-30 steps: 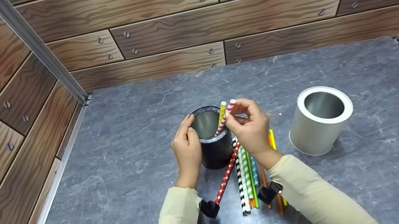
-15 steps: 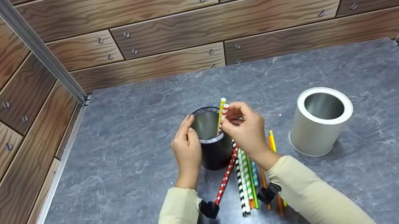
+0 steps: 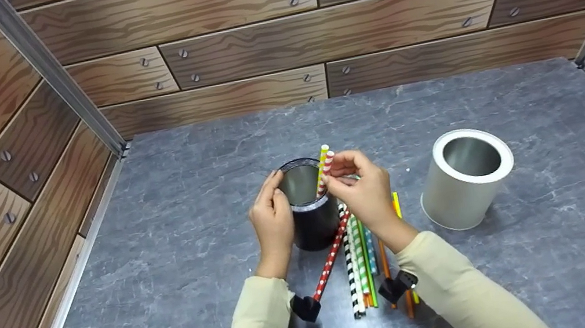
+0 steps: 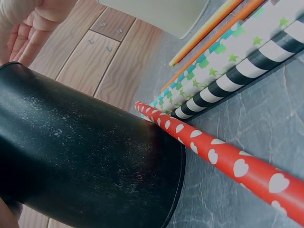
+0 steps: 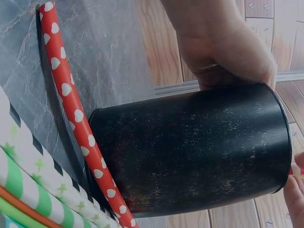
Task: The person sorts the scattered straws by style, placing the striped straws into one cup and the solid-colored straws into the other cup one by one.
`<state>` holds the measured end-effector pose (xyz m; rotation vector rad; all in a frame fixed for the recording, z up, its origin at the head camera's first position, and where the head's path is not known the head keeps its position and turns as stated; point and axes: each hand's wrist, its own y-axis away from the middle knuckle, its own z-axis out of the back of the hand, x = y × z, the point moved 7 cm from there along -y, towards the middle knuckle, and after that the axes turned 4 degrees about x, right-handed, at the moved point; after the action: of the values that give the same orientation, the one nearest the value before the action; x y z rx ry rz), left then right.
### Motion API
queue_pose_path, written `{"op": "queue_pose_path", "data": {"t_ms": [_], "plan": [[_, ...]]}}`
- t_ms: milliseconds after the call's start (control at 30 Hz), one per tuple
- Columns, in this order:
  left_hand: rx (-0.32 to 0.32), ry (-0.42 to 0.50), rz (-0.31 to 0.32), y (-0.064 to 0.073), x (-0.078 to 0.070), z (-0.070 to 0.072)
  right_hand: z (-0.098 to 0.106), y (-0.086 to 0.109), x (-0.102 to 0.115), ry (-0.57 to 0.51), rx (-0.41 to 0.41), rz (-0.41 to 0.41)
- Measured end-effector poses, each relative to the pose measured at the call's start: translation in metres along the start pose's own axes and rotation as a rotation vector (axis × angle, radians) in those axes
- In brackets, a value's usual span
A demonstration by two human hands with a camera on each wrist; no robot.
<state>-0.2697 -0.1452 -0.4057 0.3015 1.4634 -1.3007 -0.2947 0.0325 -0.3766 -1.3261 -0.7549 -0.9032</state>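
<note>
A black can (image 3: 314, 228) stands upright in the middle of the table, its side filling much of both wrist views. My left hand (image 3: 271, 223) holds it from the left, fingertips at the rim. Inside it lean a yellow patterned straw (image 3: 324, 150) and a red-and-white striped straw (image 3: 330, 156), both sticking up over the right side. My right hand (image 3: 364, 188) pinches the striped one just above the rim; the lower ends are hidden. Against the can's base rests a red straw with white hearts (image 4: 209, 149).
Several straws (image 3: 360, 259) lie side by side in front of the can, black-striped, green-striped, blue and orange among them, partly under my right forearm. A light-coloured can (image 3: 457, 202) with a white rim stands to the right. Wood-patterned walls (image 3: 239, 49) enclose the table.
The striped straw has dropped lower and swung left, now close alongside the yellow one. My right hand has shifted slightly left with it. My left hand and the black can stay put.
</note>
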Motion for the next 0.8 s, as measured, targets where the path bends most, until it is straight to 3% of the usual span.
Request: {"op": "queue_pose_path", "data": {"t_ms": [367, 633, 800], "plan": [[-0.009, 0.016, -0.008, -0.001, 0.001, 0.001, 0.024, 0.009, -0.014, -0.063, -0.048, -0.084], [-0.015, 0.018, -0.005, 0.0, 0.002, 0.002, 0.039, 0.01, -0.041, 0.062, -0.083, -0.124], [-0.007, 0.026, -0.004, 0.0, 0.002, 0.0, 0.045, 0.007, -0.062, 0.184, -0.076, -0.227]]}}
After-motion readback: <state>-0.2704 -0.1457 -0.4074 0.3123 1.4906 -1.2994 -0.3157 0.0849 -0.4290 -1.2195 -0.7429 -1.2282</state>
